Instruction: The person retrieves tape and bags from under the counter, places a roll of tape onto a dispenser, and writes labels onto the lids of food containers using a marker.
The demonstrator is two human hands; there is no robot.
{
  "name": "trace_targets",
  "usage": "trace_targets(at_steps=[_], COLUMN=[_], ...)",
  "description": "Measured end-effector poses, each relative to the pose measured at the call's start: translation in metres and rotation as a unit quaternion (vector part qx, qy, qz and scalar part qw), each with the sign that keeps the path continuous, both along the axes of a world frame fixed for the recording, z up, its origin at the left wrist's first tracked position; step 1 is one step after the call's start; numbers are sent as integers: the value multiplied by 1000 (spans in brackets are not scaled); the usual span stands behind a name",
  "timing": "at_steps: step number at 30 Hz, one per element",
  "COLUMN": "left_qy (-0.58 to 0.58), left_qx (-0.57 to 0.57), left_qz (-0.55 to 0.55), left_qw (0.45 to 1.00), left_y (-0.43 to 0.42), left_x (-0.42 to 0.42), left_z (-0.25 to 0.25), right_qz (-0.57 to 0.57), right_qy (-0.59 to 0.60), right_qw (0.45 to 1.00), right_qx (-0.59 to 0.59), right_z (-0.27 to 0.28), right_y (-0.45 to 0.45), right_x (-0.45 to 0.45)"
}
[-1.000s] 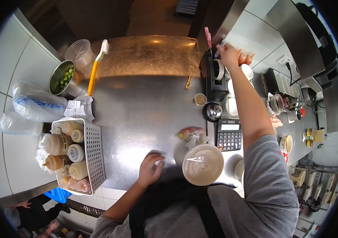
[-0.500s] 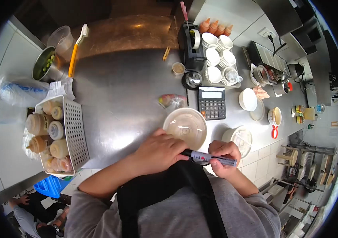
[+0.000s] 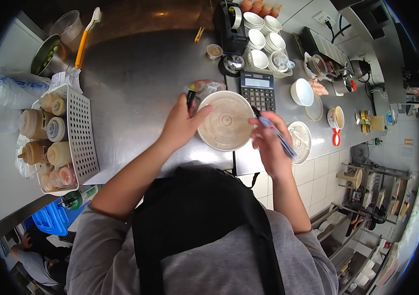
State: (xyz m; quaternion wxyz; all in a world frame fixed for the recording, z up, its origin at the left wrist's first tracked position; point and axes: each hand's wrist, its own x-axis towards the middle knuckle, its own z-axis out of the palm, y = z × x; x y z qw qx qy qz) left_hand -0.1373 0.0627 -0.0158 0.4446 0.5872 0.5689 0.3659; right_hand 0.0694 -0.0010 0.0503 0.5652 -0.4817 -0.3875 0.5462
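Note:
A round bowl with a clear lid (image 3: 225, 120) sits on the steel counter in front of me, between my hands. My left hand (image 3: 186, 122) has a black marker cap (image 3: 190, 100) closed in its fingers, and its thumb rests on the lid's left rim. In my right hand (image 3: 272, 147), at the bowl's right edge, is a marker pen (image 3: 282, 137); its dark tip end points toward the bowl, and motion blurs the pen somewhat. A colourful plastic packet (image 3: 208, 87) lies just behind the bowl. The calculator (image 3: 258, 91) stands behind my right hand.
To the left is a white perforated basket (image 3: 82, 137) of sauce bottles. A second lidded bowl (image 3: 300, 142) stands right of my right hand. Farther back are a bell (image 3: 232, 64), a tape dispenser (image 3: 231, 29) and stacked white cups (image 3: 263, 42). A person (image 3: 37, 258) is at lower left.
The marker and its cap have come apart: my left hand moved left and forward with the cap, while my right hand moved forward with the marker. The camera view has shifted too.

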Motion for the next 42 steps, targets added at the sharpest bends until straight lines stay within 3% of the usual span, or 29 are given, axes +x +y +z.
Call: trace_targets(at_steps=[5,7,11,14,20,23,30,33,39,42], left_qy=[-105,-128,-91,-88,-100,-119,-123,-108,-90,-94], left_qx=[38,2,-19,-3,15,14,10,4,14,13], left_qz=[4,-21,-14,-31,-36,-31,-22,-27,-37,-35], left_qw=[994,992,996,996,994,992,992,994,995,995], left_y=[-8,-17,-21,-18,-17,-18,-16,-16,-15,-16], left_x=[28,33,42,42,44,44,45,44,43,43], left_z=[-19,-12,-12,-19,-22,-20,-16,-17,-22,-21], right_qz=[12,1,-10,3,39,46,24,12,16,-38], right_qy=[-43,-187,-189,-247,-172,-169,-220,-187,-210,-259], right_qw=[999,982,982,969,984,985,975,981,977,963], right_qx=[21,-34,10,-28,-28,12,-13,45,-36,67], right_z=[-26,-16,-26,-21,-15,-16,-22,-14,-9,-20], right_y=[35,38,34,36,34,33,38,40,38,40], right_x=[3,-2,-8,-3,2,1,5,0,-2,-6])
